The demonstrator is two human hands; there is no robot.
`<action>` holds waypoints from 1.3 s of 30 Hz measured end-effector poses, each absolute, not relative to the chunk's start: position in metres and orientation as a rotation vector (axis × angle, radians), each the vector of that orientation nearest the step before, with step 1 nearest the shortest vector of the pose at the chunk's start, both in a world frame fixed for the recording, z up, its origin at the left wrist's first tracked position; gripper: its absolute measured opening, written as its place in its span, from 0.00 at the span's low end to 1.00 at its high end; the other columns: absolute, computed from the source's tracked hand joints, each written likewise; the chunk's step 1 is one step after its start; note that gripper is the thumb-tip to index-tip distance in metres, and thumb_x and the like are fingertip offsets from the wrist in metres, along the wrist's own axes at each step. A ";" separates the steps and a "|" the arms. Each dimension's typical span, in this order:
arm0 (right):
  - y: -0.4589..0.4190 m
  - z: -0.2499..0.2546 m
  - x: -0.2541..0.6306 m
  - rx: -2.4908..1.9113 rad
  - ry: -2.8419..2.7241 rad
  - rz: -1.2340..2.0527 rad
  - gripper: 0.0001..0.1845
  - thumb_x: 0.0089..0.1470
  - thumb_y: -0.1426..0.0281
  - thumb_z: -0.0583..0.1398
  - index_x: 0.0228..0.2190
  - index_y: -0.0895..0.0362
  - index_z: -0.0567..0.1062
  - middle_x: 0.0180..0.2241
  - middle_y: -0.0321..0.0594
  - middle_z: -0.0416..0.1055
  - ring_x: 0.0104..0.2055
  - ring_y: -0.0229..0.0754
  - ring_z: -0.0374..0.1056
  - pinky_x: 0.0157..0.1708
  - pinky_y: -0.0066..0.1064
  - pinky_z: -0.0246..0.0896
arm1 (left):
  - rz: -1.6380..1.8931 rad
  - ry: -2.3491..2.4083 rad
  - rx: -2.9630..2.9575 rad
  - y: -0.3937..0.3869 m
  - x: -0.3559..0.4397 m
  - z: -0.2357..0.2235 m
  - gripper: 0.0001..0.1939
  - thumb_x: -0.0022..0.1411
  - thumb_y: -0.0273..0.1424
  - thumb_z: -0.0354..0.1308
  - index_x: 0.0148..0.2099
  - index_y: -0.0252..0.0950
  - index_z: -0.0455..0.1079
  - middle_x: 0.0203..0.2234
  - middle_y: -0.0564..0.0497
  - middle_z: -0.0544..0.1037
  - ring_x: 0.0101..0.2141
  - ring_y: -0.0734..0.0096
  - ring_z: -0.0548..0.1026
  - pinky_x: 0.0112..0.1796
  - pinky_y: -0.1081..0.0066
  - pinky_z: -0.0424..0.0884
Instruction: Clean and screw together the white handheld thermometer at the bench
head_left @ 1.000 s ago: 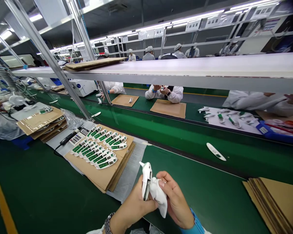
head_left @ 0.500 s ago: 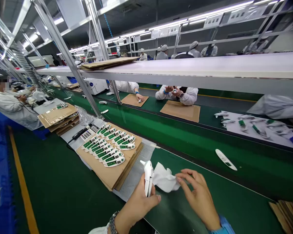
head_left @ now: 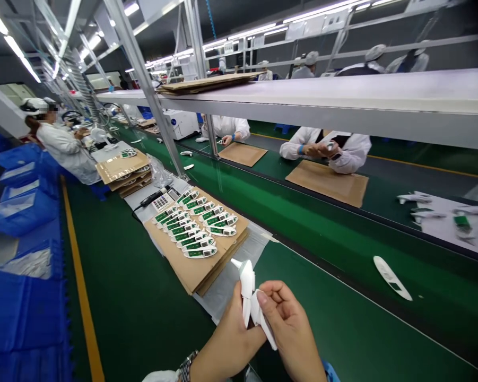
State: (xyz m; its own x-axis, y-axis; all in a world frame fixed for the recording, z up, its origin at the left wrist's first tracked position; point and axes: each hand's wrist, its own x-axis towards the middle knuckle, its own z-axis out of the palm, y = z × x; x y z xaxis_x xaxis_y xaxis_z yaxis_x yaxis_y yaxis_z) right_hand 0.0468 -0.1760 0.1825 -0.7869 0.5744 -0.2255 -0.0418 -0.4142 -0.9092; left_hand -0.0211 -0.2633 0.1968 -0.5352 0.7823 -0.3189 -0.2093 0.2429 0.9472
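In my left hand (head_left: pixel 228 331) is a white ear thermometer (head_left: pixel 246 276), its narrow probe tip pointing up and left. My right hand (head_left: pixel 288 323) is closed beside it, thumb and fingers pinching a white piece (head_left: pixel 262 321) against the thermometer's lower part. That piece looks like the thin white cloth, now bunched; my fingers cover much of it. Left of my hands, several white thermometer shells with green circuit boards (head_left: pixel 189 239) lie in two rows on stacked cardboard (head_left: pixel 175 270).
A green conveyor belt (head_left: pixel 302 233) runs beyond the bench and carries a loose white shell (head_left: pixel 392 277). Across it, people in white work at cardboard mats (head_left: pixel 328 180). A calculator (head_left: pixel 163 201) lies behind the rows. A shelf (head_left: pixel 342 101) spans above; blue bins (head_left: pixel 19 207) stand left.
My right hand has moved in against the thermometer. The white cloth, spread out between my hands before, is now bunched and mostly covered. The view has turned slightly left.
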 end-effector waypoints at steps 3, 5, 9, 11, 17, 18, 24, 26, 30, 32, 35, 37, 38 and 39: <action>-0.189 0.182 0.035 -0.702 -1.465 2.295 0.18 0.46 0.56 0.64 0.28 0.58 0.69 0.22 0.34 0.66 0.24 0.33 0.62 0.23 0.21 0.58 | 1.495 1.728 0.543 -0.277 -0.022 0.200 0.21 0.55 0.24 0.53 0.51 0.37 0.52 0.36 0.51 0.68 0.37 0.70 0.68 0.40 0.69 0.65; -0.197 0.182 0.027 -0.661 -1.499 2.318 0.18 0.45 0.57 0.64 0.28 0.58 0.70 0.22 0.35 0.66 0.24 0.33 0.62 0.23 0.22 0.58 | 1.542 1.752 0.528 -0.287 -0.025 0.202 0.22 0.56 0.25 0.53 0.52 0.37 0.51 0.38 0.49 0.69 0.39 0.69 0.69 0.42 0.68 0.66; -0.215 0.186 0.008 -0.576 -1.537 2.346 0.17 0.45 0.58 0.65 0.28 0.58 0.70 0.23 0.34 0.66 0.24 0.33 0.61 0.23 0.21 0.58 | 1.576 1.822 0.562 -0.312 -0.037 0.208 0.19 0.56 0.24 0.53 0.49 0.35 0.53 0.39 0.47 0.69 0.40 0.68 0.69 0.42 0.68 0.66; -0.229 0.188 -0.004 -0.530 -1.533 2.347 0.16 0.45 0.60 0.65 0.27 0.58 0.70 0.22 0.34 0.66 0.23 0.32 0.60 0.23 0.21 0.57 | 1.565 1.862 0.612 -0.328 -0.048 0.210 0.18 0.55 0.23 0.52 0.48 0.35 0.54 0.39 0.47 0.69 0.39 0.68 0.69 0.40 0.69 0.66; -0.301 0.185 -0.048 -0.422 -1.465 2.461 0.14 0.46 0.62 0.65 0.26 0.58 0.69 0.21 0.32 0.65 0.22 0.30 0.59 0.22 0.20 0.55 | 1.515 1.956 0.591 -0.402 -0.092 0.213 0.21 0.53 0.22 0.52 0.49 0.36 0.54 0.39 0.48 0.70 0.38 0.67 0.70 0.39 0.68 0.66; -0.315 0.183 -0.055 -0.406 -1.452 2.474 0.14 0.46 0.62 0.65 0.25 0.58 0.69 0.21 0.32 0.65 0.22 0.30 0.59 0.22 0.19 0.55 | 1.511 1.956 0.586 -0.416 -0.100 0.212 0.20 0.52 0.22 0.52 0.48 0.36 0.55 0.38 0.48 0.71 0.38 0.66 0.70 0.38 0.68 0.66; -0.380 0.178 -0.092 -0.431 -1.517 2.440 0.15 0.45 0.61 0.65 0.25 0.59 0.68 0.20 0.32 0.65 0.21 0.30 0.58 0.21 0.20 0.52 | 1.529 1.888 0.599 -0.480 -0.137 0.210 0.26 0.49 0.19 0.53 0.50 0.35 0.53 0.38 0.48 0.70 0.38 0.66 0.70 0.38 0.68 0.66; -0.392 0.180 -0.100 -0.477 -1.502 2.402 0.16 0.45 0.60 0.66 0.24 0.59 0.68 0.20 0.31 0.64 0.20 0.30 0.57 0.20 0.21 0.51 | 1.524 1.882 0.594 -0.492 -0.143 0.212 0.26 0.49 0.19 0.53 0.51 0.35 0.53 0.40 0.47 0.70 0.39 0.65 0.69 0.40 0.68 0.65; -0.409 0.183 -0.107 -0.518 -1.439 2.380 0.18 0.43 0.59 0.66 0.24 0.59 0.67 0.19 0.30 0.63 0.20 0.30 0.55 0.20 0.21 0.50 | 1.472 1.863 0.587 -0.507 -0.151 0.215 0.26 0.50 0.19 0.52 0.51 0.35 0.52 0.42 0.46 0.69 0.42 0.65 0.68 0.42 0.66 0.64; -0.417 0.184 -0.107 -0.529 -1.423 2.388 0.19 0.43 0.59 0.66 0.23 0.59 0.66 0.19 0.30 0.62 0.20 0.30 0.55 0.21 0.22 0.49 | 1.447 1.840 0.581 -0.510 -0.154 0.212 0.27 0.49 0.19 0.52 0.52 0.34 0.51 0.42 0.45 0.68 0.41 0.65 0.69 0.42 0.66 0.64; -0.423 0.183 -0.104 -0.562 -1.405 2.379 0.19 0.42 0.59 0.67 0.23 0.59 0.66 0.19 0.30 0.62 0.20 0.30 0.55 0.21 0.21 0.47 | 1.436 1.805 0.571 -0.511 -0.154 0.200 0.31 0.47 0.18 0.53 0.54 0.33 0.48 0.38 0.46 0.70 0.40 0.63 0.70 0.40 0.66 0.65; -0.424 0.181 -0.102 -0.605 -1.385 2.357 0.19 0.42 0.59 0.67 0.23 0.59 0.65 0.18 0.29 0.62 0.20 0.30 0.54 0.21 0.22 0.47 | 1.428 1.810 0.566 -0.510 -0.153 0.192 0.33 0.47 0.19 0.54 0.55 0.33 0.46 0.36 0.47 0.71 0.41 0.61 0.70 0.40 0.66 0.64; -0.424 0.180 -0.100 -0.624 -1.370 2.341 0.19 0.42 0.59 0.66 0.23 0.59 0.65 0.18 0.29 0.62 0.19 0.29 0.54 0.21 0.22 0.47 | 1.422 1.811 0.570 -0.509 -0.153 0.189 0.32 0.47 0.19 0.54 0.54 0.32 0.47 0.36 0.46 0.71 0.41 0.61 0.70 0.41 0.66 0.64; -0.423 0.179 -0.099 -0.633 -1.355 2.320 0.20 0.42 0.58 0.66 0.23 0.59 0.65 0.18 0.29 0.62 0.19 0.29 0.54 0.20 0.22 0.47 | 1.413 1.800 0.582 -0.508 -0.152 0.187 0.31 0.47 0.20 0.53 0.53 0.32 0.48 0.36 0.46 0.72 0.41 0.61 0.70 0.41 0.66 0.64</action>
State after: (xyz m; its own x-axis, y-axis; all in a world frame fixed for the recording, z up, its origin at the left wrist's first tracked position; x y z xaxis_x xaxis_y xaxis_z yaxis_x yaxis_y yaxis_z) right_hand -0.0989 -0.4228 0.1787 -0.8268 0.5297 -0.1892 -0.0954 -0.4636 -0.8809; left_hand -0.1519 -0.5080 0.1869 -0.6070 0.7424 -0.2836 -0.0994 0.2831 0.9539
